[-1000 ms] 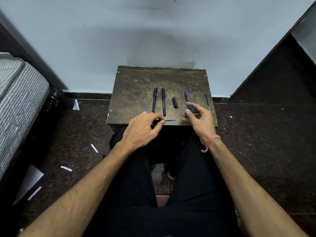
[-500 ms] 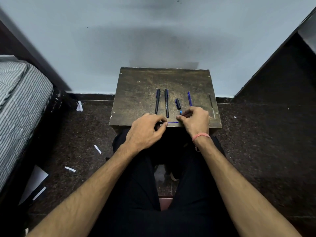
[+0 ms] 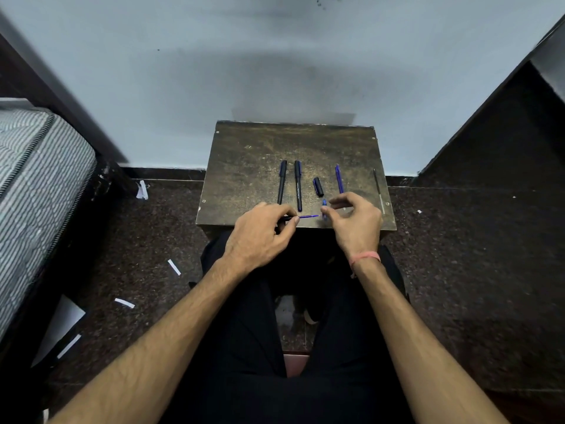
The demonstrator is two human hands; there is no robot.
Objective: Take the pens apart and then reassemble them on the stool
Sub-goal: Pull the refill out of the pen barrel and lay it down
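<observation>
Refill [image 3: 308, 216], thin and blue, sits over the stool's [image 3: 244, 166] near edge, pinched by the left hand [image 3: 263, 234]. Right hand [image 3: 354, 221] pinches a small blue tip piece [image 3: 324, 204] beside it. Two black pens [image 3: 290, 185] lie behind.

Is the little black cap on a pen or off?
Off. The black cap lies alone on the stool, apart from the two black pens beside it.
</observation>
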